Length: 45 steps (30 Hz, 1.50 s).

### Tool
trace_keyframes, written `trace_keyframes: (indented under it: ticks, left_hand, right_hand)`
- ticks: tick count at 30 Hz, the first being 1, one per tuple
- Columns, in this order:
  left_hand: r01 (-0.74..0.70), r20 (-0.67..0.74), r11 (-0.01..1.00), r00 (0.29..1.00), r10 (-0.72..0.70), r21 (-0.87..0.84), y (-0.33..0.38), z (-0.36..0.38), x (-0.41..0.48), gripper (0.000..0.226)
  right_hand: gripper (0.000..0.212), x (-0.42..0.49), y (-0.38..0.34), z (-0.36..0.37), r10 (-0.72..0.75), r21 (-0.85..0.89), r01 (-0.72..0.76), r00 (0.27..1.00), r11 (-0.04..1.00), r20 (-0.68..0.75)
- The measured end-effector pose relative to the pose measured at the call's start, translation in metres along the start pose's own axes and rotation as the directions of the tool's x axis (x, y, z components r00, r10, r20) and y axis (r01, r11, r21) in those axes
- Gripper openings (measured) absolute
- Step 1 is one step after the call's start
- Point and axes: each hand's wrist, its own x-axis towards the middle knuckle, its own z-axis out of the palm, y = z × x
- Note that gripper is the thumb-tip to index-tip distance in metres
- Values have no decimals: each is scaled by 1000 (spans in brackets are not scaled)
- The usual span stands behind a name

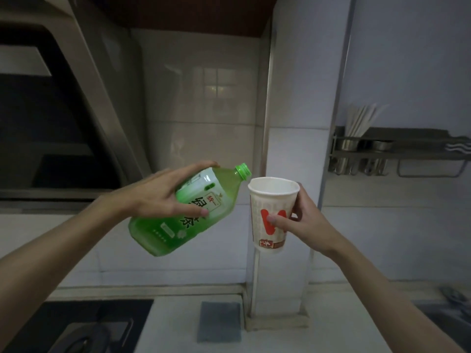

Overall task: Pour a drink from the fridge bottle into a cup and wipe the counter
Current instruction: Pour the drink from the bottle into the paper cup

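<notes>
Table (178,327) lies well below; green tea bottle (163,233), tilted in the gripping left hand (153,197), has its mouth just beside the paper cup (267,197) the right hand (304,222) clasps; better to bring the mouth over the rim, then tip slowly.

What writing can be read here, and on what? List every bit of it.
"统一": small and red, on the green bottle.
"绿茶": large and dark, just below it.
Other small print on the bottle: too small to read.
On the paper cup, red mark and bottom stamp: too blurred to read.
</notes>
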Motion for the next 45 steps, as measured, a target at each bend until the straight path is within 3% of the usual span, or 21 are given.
trace_keyframes:
  ticks: [4, 10, 14, 24, 45]
  left_hand:
    - [1, 10, 999, 1000, -2, 46, 7, -18, 2, 81]
    - [-39, 38, 967, 999, 31, 251, 12, -37, 8, 81]
    - [-56, 60, 958, 997, 41, 280, 14, -42, 11, 81]
    - [-91, 148, 911, 988, 33, 403, 16, -46, 20, 85]
    - [-162, 202, 791, 978, 49, 590, 31, -52, 34, 88]
  right_hand:
    - [72, -1, -4, 0, 2, 3, -2, 1000, 1000, 7]
    - [71, 1, -1, -1, 5, 50, -5, 1000, 999, -7]
    - [79, 3, 3, 3, 7, 58, -6, 1000, 998, -10]
    - [64, 9, 7, 8, 34, 79, -33, 999, 996, -12]
    - [63, 8, 16, 15, 56, 37, -57, 998, 998, 33]
